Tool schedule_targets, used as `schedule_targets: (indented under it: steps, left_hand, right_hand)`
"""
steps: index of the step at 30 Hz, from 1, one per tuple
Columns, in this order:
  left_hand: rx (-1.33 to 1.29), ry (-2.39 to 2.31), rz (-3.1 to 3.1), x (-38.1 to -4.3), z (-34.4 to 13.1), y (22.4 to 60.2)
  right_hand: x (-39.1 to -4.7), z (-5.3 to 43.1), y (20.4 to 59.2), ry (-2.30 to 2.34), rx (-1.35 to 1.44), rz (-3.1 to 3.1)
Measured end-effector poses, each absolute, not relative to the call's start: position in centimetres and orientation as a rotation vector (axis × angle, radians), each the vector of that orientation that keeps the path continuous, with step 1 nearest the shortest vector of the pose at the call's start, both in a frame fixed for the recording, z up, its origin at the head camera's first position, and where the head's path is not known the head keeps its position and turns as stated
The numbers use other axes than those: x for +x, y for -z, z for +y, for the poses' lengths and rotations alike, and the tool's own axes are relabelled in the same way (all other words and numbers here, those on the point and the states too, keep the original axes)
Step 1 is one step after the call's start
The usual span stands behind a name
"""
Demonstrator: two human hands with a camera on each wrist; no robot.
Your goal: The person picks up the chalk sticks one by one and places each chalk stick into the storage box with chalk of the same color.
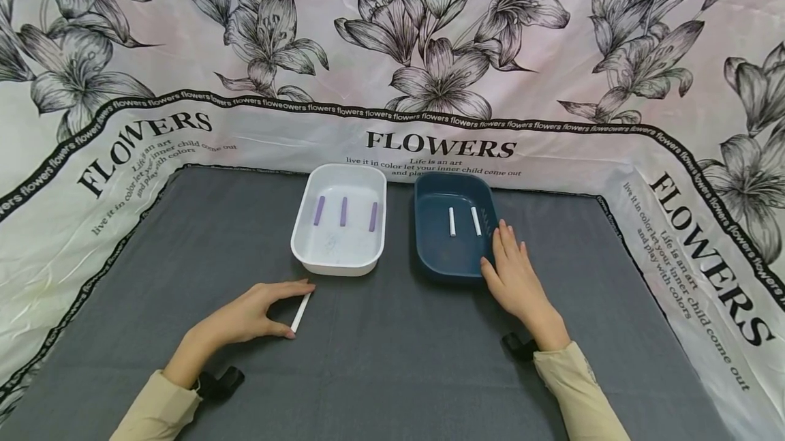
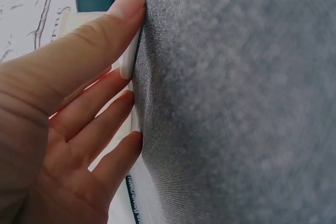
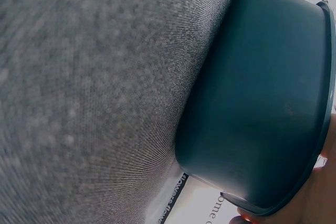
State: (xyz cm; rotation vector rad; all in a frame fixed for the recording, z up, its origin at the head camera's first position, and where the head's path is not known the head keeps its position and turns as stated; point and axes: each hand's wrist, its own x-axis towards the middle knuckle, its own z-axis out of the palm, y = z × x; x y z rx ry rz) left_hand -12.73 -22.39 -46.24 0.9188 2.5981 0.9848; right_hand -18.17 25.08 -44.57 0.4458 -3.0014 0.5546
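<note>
A white chalk stick [image 1: 300, 313] lies slantwise on the grey cloth in front of the white tray [image 1: 339, 268]. My left hand [image 1: 245, 315] holds it by its ends, thumb at the near end and a forefinger at the far one. From the left wrist, part of the chalk [image 2: 127, 61] shows below the thumb, the other fingers spread behind. Three purple chalk sticks [image 1: 343, 212] lie in the white tray. My right hand [image 1: 518, 284] rests against the right side of the dark blue tray [image 1: 450, 270], fingers fairly straight along its rim. That tray contains two white chalk sticks [image 1: 452, 221].
Both trays stand side by side with a narrow gap, near the far edge of the grey cloth [image 1: 380, 373]. Around it runs a white border with printed flowers and lettering [image 1: 441, 146]. A dark band with a small device [image 1: 221, 383] sits at each wrist.
</note>
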Motion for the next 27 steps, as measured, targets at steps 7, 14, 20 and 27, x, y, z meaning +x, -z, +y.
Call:
schedule_targets:
  steps: [7,14,20,27]
  left_hand:
    - [0.879,-0.994,2.618,-12.6,-21.8,46.2]
    - [0.803,-1.029,2.632,-12.5,-21.5,46.3]
    - [0.756,-1.070,2.633,-12.5,-21.5,46.3]
    - [0.700,-1.110,2.657,-12.4,-21.1,46.2]
  right_hand:
    - [-18.1,25.1,44.5,-0.549,0.440,-3.007]
    - [-18.1,25.1,44.5,-0.556,0.437,-3.007]
    - [-18.2,25.1,44.6,-0.556,0.438,-3.004]
    - [-18.2,25.1,44.6,-0.554,0.439,-3.007]
